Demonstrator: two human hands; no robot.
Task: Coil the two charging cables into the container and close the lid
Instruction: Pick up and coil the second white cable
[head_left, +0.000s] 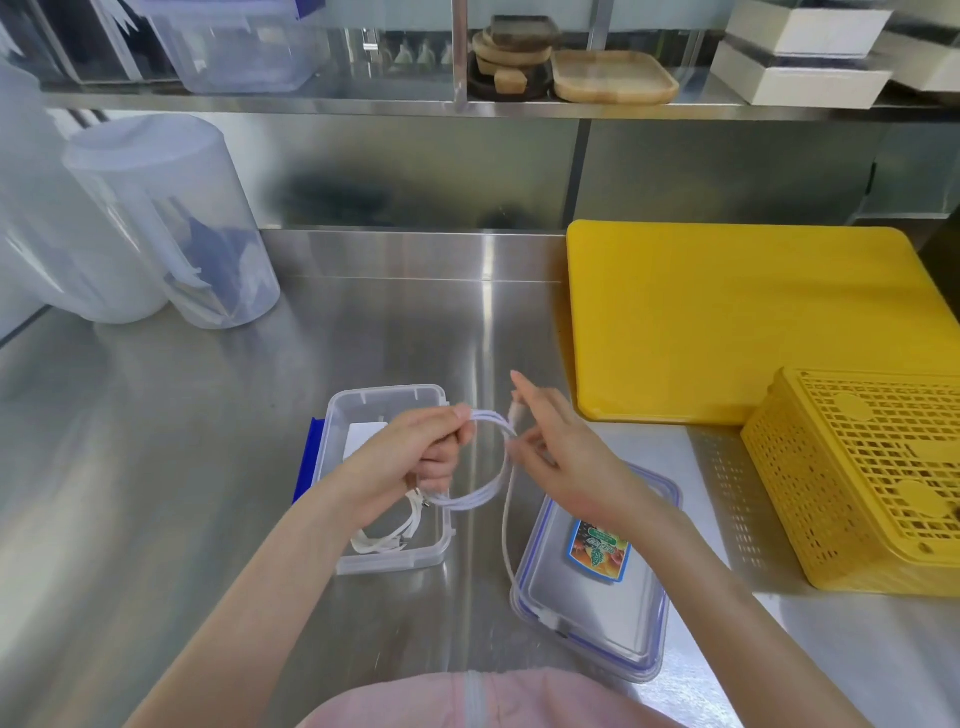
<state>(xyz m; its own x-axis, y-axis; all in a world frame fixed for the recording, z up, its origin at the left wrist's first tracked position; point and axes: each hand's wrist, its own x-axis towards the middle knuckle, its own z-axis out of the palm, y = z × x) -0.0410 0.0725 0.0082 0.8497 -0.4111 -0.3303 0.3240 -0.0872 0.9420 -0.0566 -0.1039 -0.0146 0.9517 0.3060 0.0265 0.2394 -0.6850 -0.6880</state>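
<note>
Shiny steel tabletop (208, 467) with a steel backsplash and a shelf (311, 101) above. Yellow cutting board (737, 322) and yellow slotted basket (852, 478) sit right, clear plastic jugs (171, 223) left. Left hand (415, 452) grips a looped white cable (493, 478) above the clear container (389, 400); right hand (550, 447) pinches the loose end, I think. Another cable (384, 535) lies coiled inside. Lid (597, 587) rests flat just right.

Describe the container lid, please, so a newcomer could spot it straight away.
Start at the big yellow cutting board and come toward the person along the steel counter. The lid lies flat under the right forearm, clear with blue trim and a colourful sticker, unlike the open container beside it.
</note>
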